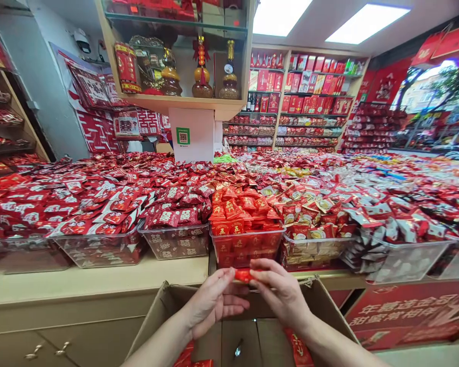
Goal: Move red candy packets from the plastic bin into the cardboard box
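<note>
From the head view, at six o'clock, the left hand (213, 304) and right hand (281, 289) pinch opposite ends of a red packet (243, 276), the left's lower fingers loosely spread. It looks light and slick—best held by its ends. Below, a carton (161, 308) holds red wrappers (300, 351); at twelve, a clear bin (248, 250) brims with sweets (248, 204).

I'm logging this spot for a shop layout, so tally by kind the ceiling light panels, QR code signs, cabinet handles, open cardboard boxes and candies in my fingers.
Ceiling light panels: 2
QR code sign: 1
Cabinet handles: 2
Open cardboard box: 1
Red wrapped piece in fingers: 1
Total: 7
</note>
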Demonstrator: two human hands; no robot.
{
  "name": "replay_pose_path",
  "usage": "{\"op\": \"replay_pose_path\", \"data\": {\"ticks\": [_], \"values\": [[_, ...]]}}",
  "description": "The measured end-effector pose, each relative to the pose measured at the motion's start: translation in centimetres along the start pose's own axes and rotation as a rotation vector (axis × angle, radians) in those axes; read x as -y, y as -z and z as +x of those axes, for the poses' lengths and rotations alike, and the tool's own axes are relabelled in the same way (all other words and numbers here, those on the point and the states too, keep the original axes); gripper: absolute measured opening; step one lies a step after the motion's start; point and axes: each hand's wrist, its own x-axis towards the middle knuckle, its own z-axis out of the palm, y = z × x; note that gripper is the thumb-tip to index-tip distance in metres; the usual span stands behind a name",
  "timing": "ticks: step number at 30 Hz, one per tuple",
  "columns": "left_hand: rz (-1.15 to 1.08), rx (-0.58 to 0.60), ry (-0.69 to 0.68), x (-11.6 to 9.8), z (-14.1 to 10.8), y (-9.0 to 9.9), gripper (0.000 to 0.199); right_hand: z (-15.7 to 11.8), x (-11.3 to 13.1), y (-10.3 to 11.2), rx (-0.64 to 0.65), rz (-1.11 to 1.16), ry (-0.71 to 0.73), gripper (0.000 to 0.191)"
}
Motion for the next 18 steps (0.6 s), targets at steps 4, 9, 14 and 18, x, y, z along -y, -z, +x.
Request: {"op": "replay_pose_path", "data": {"ticks": [4,9,14,18], "values": [[0.014,-0.073,-0.158,0.5,0.3,0.1,0.045,-0.5,1.0,-0.2,0.221,-0.019,0.086,0.021],[0.211,-0.086,-0.354,0.5,0.7,0.3,0.055,-0.4,0.4,-0.8,0.149,0.205,-0.201,0.025],[0.268,-0.045,-0.388,0.8,0.7,-0.1,0.065,-0.4,-1.2,-1.8,0.113,0.456,-0.456,0.034],[0.274,-0.028,-0.356,0.8,0.6,0.2,0.053,-0.5,-1.1,-1.9,0.159,0.464,-0.468,0.034]]}}
